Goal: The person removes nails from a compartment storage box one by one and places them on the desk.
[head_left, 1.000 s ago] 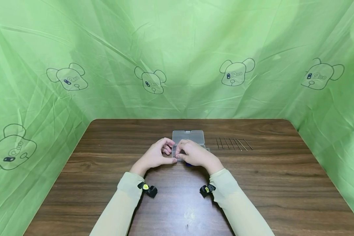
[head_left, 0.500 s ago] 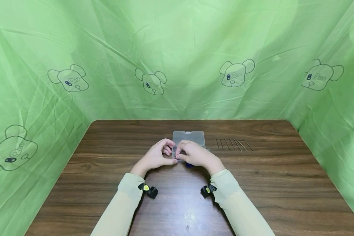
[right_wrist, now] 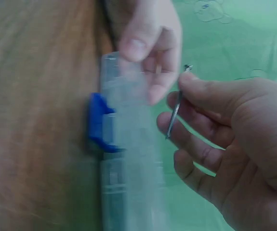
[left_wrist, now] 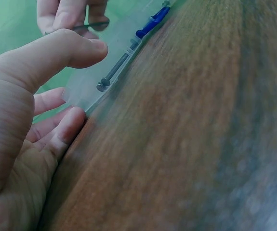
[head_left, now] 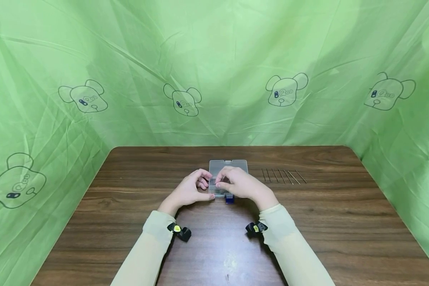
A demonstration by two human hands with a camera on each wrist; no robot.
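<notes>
A clear plastic box [head_left: 219, 191] with a blue latch [head_left: 230, 199] lies on the table, its lid [head_left: 228, 163] tipped back. My left hand [head_left: 190, 189] holds the box's left end, thumb at the front edge and fingers round the far side. Above the box, my right hand [head_left: 244, 185] pinches a thin metal nail [right_wrist: 176, 111] between thumb and fingers. Through the clear wall in the left wrist view, a nail [left_wrist: 115, 70] with a flat head lies inside. My right hand covers part of the box in the head view.
Several nails [head_left: 282, 176] lie in a loose row on the wooden table [head_left: 146, 163], right of the box. Green cloth [head_left: 221, 59] with printed bear heads hangs behind and at both sides. Black straps with wrist cameras [head_left: 181, 232] sit over the sleeves.
My right hand has lifted up and slightly right from the box's front compartment with the nail, uncovering the blue latch. My left hand keeps its place at the box.
</notes>
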